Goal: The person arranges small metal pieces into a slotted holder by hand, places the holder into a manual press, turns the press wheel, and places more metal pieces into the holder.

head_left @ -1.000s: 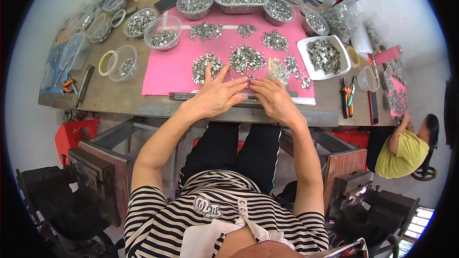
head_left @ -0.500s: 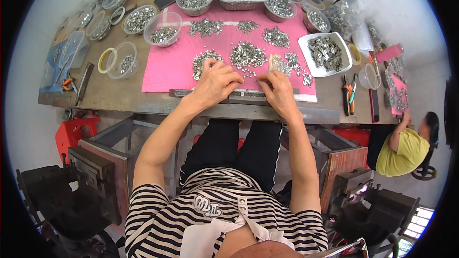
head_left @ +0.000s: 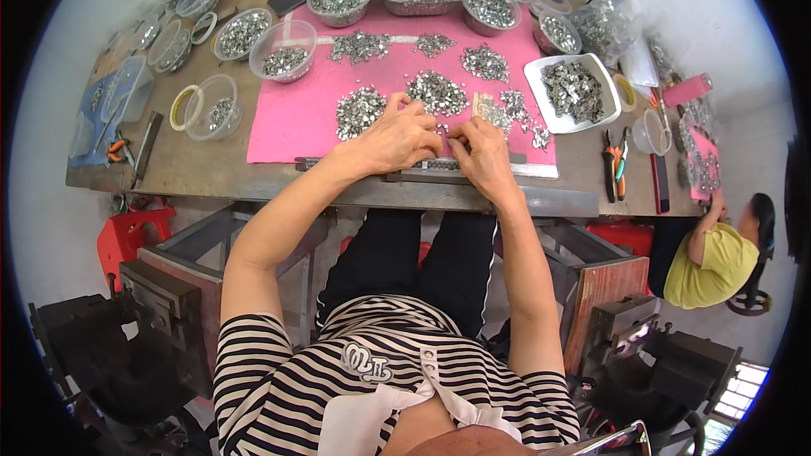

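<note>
A narrow dark metal strip with a row of small pieces in it (head_left: 438, 165) lies along the near edge of the pink mat (head_left: 279, 131). Over it my left hand (head_left: 401, 137) is bent, thumb and fingertips drawn together. Close to its right, my right hand (head_left: 483, 152) has its thumb and forefinger pinched just above the strip. Whatever sits between the fingertips of either hand is too small to make out. Beyond my hands are a left pile of small shiny metal pieces (head_left: 359, 112) and a middle pile (head_left: 437, 93). A patterned brown paper (head_left: 487, 108) lies beyond my right hand.
Right of the mat stand a white tray of metal pieces (head_left: 549, 118) and pliers (head_left: 621, 171). Several plastic tubs of pieces, such as a large rectangular one (head_left: 422, 7), line the back. A co-worker in a yellow top (head_left: 714, 262) sits at far right.
My left hand has shifted right along the strip, closing in on my right hand. The right hand has moved slightly left. The view has shifted a little.
</note>
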Available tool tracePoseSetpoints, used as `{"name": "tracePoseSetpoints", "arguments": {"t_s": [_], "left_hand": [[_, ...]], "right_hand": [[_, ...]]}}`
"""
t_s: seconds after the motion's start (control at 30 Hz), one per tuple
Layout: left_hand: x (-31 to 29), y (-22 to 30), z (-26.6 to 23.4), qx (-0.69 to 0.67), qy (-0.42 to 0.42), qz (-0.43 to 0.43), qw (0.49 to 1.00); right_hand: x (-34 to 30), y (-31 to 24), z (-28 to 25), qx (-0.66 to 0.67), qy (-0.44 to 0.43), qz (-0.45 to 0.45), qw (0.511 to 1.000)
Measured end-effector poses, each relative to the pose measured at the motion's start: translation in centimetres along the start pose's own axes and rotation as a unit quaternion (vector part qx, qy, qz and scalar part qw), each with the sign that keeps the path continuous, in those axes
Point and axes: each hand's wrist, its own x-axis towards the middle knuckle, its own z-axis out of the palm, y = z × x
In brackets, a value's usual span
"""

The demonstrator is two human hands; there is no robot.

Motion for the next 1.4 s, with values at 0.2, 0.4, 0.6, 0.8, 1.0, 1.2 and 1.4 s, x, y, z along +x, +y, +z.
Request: {"name": "tracePoseSetpoints", "arguments": {"t_s": [0.2,0.4,0.6,0.8,1.0,1.2,1.4], "left_hand": [[-0.6,0.2,-0.5,-0.041,0.045,-0.059,0.996],[-2.5,-0.9,-0.2,0.024,0.097,-0.102,0.990],[-2.5,-0.5,0.2,0.026,0.106,-0.105,0.988],[-2.0,-1.2,0.6,0.027,0.105,-0.067,0.992],[-1.7,-2.1,0.4,0.002,0.092,-0.029,0.995],[-1.1,-2.3,-0.1,0.027,0.066,0.002,0.997],[-0.4,-2.0,-0.6,0.053,0.037,0.029,0.997]], "right_hand": [[0.0,-0.3,-0.3,-0.006,-0.008,0.007,1.000],[-0.2,-2.2,0.8,0.034,0.007,0.008,0.999],[0.1,-2.9,1.3,-0.012,0.018,0.011,1.000],[-0.1,-2.7,1.4,0.000,0.033,0.007,0.999],[0.0,-2.7,1.1,-0.003,0.022,0.009,1.000],[0.0,-2.7,1.1,-0.001,0.016,0.014,1.000],[0.0,-2.5,1.2,-0.001,0.023,0.006,1.000]]}}
